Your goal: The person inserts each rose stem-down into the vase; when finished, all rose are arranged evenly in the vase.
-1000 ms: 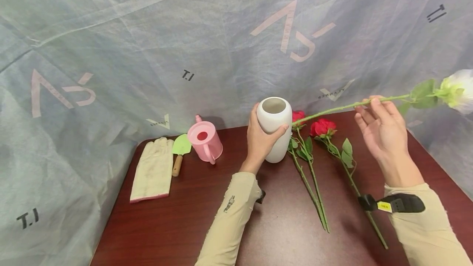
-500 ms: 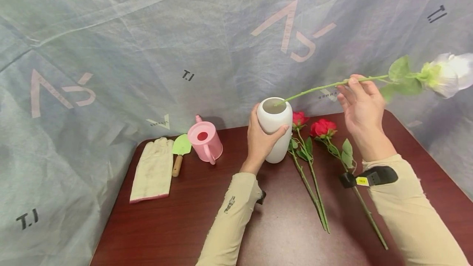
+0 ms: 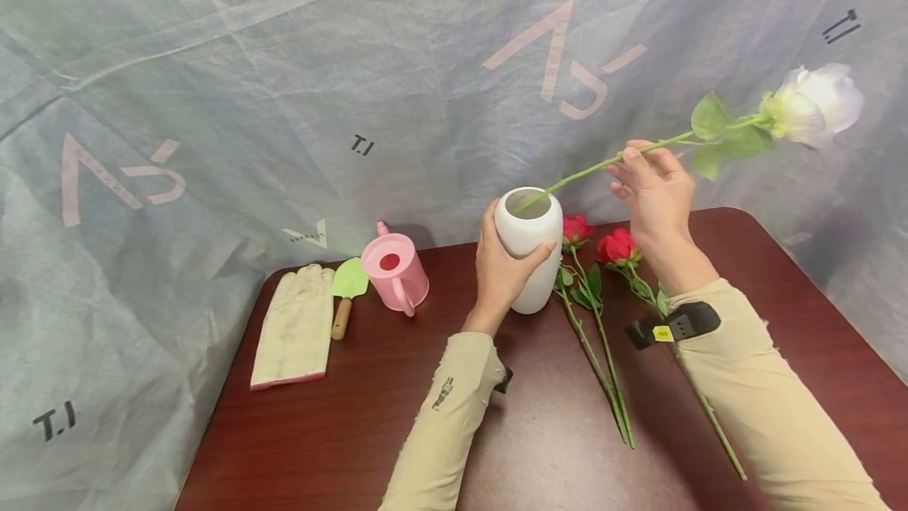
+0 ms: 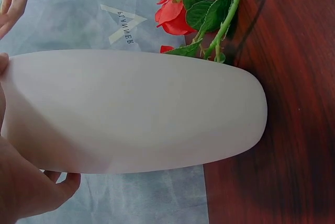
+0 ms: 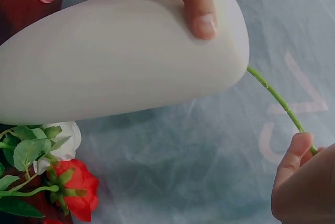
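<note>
A white vase [image 3: 528, 259] stands upright, its mouth facing up. My left hand [image 3: 500, 270] grips it from the left side, thumb across the front; the far fingers are hidden behind it in the head view. My right hand [image 3: 656, 192] pinches the green stem of a white rose [image 3: 816, 105] partway along, right of the vase and above its rim. The stem's lower end [image 5: 272, 96] goes into the vase mouth, and the bloom leans up to the right. In the left wrist view the vase [image 4: 136, 111] fills the middle.
Red roses [image 3: 619, 247] on long stems lie right of the vase; a white bloom [image 5: 65, 139] lies beside them in the right wrist view. Left are a pink watering can [image 3: 397, 274], a green trowel [image 3: 349, 282] and cream gloves [image 3: 294, 330]. A grey sheet [image 3: 284, 101] hangs behind.
My right hand has moved left and up with the white rose. The stem's tip went from beside the vase to inside its mouth. My left hand and the vase have stayed put.
</note>
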`<state>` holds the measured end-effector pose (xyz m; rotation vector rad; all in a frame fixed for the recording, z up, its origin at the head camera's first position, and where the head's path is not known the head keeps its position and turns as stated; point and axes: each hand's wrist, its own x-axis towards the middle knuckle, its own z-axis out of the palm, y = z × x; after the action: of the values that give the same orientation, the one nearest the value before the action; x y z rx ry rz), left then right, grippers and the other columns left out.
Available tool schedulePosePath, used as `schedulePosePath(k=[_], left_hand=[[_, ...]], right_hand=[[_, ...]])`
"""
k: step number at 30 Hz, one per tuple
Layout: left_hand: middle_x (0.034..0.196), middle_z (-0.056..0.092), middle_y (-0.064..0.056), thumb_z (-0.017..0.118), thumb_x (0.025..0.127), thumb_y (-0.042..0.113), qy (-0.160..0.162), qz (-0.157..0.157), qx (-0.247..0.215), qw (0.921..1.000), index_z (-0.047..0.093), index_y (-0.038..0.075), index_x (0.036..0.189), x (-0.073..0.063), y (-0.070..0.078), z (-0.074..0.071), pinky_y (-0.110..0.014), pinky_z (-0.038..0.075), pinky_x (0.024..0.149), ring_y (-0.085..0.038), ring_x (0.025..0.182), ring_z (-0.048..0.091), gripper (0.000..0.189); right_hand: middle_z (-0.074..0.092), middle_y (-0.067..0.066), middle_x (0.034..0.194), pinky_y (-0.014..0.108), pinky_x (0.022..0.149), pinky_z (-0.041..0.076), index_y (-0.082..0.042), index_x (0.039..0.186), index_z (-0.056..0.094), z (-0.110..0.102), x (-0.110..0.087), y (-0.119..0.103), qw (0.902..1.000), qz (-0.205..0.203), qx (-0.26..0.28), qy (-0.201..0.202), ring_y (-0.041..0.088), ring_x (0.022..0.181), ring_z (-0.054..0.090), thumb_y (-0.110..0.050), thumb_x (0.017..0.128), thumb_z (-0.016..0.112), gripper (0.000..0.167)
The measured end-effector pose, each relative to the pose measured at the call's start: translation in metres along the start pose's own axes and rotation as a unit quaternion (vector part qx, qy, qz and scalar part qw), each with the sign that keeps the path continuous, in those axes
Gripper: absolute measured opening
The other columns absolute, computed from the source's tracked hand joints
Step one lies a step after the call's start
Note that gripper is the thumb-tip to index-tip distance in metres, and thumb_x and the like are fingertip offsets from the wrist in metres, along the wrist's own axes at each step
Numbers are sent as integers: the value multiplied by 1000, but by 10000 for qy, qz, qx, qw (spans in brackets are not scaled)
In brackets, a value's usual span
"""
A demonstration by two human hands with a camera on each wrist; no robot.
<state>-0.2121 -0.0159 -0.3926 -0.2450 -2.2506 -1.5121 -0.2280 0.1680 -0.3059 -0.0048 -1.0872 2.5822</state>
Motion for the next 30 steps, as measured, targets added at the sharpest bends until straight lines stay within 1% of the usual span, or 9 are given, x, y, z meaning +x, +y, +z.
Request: schedulePosePath(k=[5, 11, 17, 19, 21, 23, 25, 28, 30], left_hand=[[128, 47, 3, 81, 69, 38, 39, 97, -26, 9999, 31, 26, 142, 0, -1, 0, -37, 42, 86, -12, 108, 48, 89], [129, 46, 2, 80, 70, 38, 18, 112, -46, 9999, 30, 26, 142, 0, 0, 0, -38, 42, 87, -13, 109, 47, 89], [128, 48, -2, 80, 69, 38, 60, 82, -81, 9999, 31, 24, 142, 0, 1, -1, -37, 42, 87, -14, 108, 48, 89], [127, 49, -2, 80, 69, 38, 64, 93, -78, 9999, 31, 23, 142, 0, 1, -1, -38, 42, 87, -14, 108, 48, 90], [128, 48, -2, 80, 69, 39, 47, 76, -56, 9999, 30, 23, 143, 0, 1, -1, -38, 42, 86, -14, 108, 48, 91], [128, 47, 0, 80, 69, 39, 28, 57, -28, 10000, 29, 24, 143, 0, 0, 0, -38, 43, 86, -14, 108, 48, 91], [129, 46, 1, 79, 69, 40, 13, 51, -2, 10000, 27, 25, 144, 0, -1, 0, -38, 43, 85, -15, 108, 48, 92], [129, 46, 3, 78, 70, 40, -16, 48, -13, 10000, 26, 26, 144, 0, -2, 1, -38, 43, 84, -15, 108, 48, 91], [129, 45, 3, 78, 71, 40, -40, 51, -31, 10000, 26, 26, 144, 0, -2, 1, -38, 43, 84, -16, 109, 47, 91]], right_hand=[[63, 7, 81, 22, 53, 47, 1, 96, 64, 8, 0, 8, 9979, -37, -644, 68, 18, 71, 66, -5, 82, 71, 17], [66, 5, 82, 21, 55, 48, -2, 94, 66, 16, -3, 18, 9911, -37, -1333, 22, 15, 71, 66, -8, 81, 72, 15], [66, 4, 81, 25, 65, 51, -1, 93, 67, 21, -5, 29, 9822, -141, -1864, -193, 15, 71, 65, -7, 82, 71, 13], [66, 5, 84, 27, 70, 50, -2, 92, 69, 21, -4, 32, 9747, -232, -2204, -303, 14, 73, 65, -9, 83, 71, 11], [66, 6, 90, 28, 73, 49, -5, 88, 70, 22, -4, 35, 9624, -334, -2664, -408, 14, 77, 65, -12, 83, 70, 8], [65, 6, 98, 28, 76, 46, -10, 86, 71, 22, -4, 37, 9505, -338, -3044, -523, 13, 84, 62, -15, 84, 70, 5], [64, 4, 103, 29, 78, 44, -13, 86, 71, 22, -3, 39, 9414, -272, -3302, -640, 13, 91, 59, -17, 85, 69, 5], [64, 1, 105, 30, 79, 42, -15, 92, 71, 22, -3, 41, 9327, -119, -3520, -775, 14, 98, 56, -18, 86, 68, 8], [64, 2, 109, 31, 81, 42, -12, 99, 70, 22, -4, 42, 9214, -108, -3784, -880, 15, 102, 55, -19, 87, 66, 14]])
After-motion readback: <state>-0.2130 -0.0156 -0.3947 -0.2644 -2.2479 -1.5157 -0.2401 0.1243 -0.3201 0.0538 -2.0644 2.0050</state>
